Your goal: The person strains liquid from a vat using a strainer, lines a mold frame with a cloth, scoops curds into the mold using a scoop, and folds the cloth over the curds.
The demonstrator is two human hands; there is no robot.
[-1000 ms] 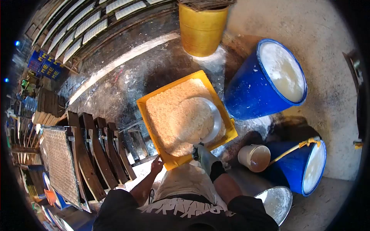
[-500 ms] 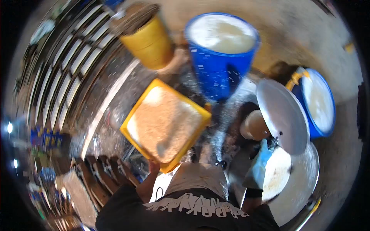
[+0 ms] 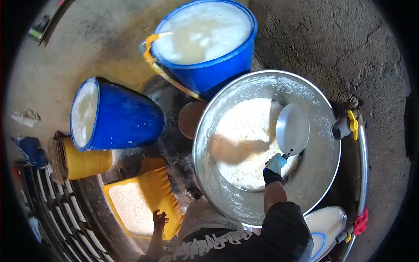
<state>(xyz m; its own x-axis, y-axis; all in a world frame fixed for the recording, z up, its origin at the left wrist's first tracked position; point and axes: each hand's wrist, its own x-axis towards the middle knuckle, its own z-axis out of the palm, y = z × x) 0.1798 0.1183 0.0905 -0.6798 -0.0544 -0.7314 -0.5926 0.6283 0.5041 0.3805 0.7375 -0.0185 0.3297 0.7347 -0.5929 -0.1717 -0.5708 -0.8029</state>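
My right hand, in a light blue glove with a dark cuff, grips the handle of a round metal pan. The pan is over the inside of a large metal vat. White, frothy-looking contents lie at the vat's bottom, partly in shadow. My bare left hand is open, its fingers apart, beside a yellow square tub. Pale, grainy-looking material fills that tub. Whether the left fingers touch the tub's edge I cannot tell.
Two blue barrels hold whitish liquid, one with a yellow-wrapped pipe. A yellow drum stands at left near slatted racks. A pipe with a yellow-handled valve runs along the vat's right side. Another whitish container sits lower right.
My view has turned right, bringing the vat to the middle and the yellow tub to the lower left. The left hand has come off the tub's rim. The pan is now over the vat.
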